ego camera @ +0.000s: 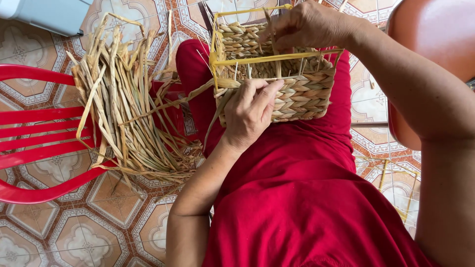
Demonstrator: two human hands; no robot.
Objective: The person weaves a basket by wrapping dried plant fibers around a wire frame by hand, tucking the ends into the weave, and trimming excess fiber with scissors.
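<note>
A half-woven basket (277, 74) of pale dried straw, built on a thin yellow wire frame (257, 59), rests on the person's lap, which is covered in red cloth (297, 198), and everything else here is placed against that basket. The left hand (250, 111) lies on the basket's near left corner, fingers curled closed around a flat straw strand (168, 104) that trails away to the left of the basket; the thumb presses against the woven side wall. The right hand (307, 24) sits at the basket's far upper rim, fingers bent and pinched shut on the top of the weave beside the yellow frame bar, though exactly which strand it grips is hidden by the fingers. The side of the basket facing the camera shows rows of plaited straw below the frame bar, and thin upright stakes stand in the open band above them. To the left of the basket, a loose bundle of dried straw (123, 109) lies draped over a red plastic chair (39, 133), with one strand running from the bundle to the basket. Under all of this lies a patterned tile floor (99, 222). To the right of the basket, beyond the right forearm, an orange-brown curved seat back (435, 34) shows.
</note>
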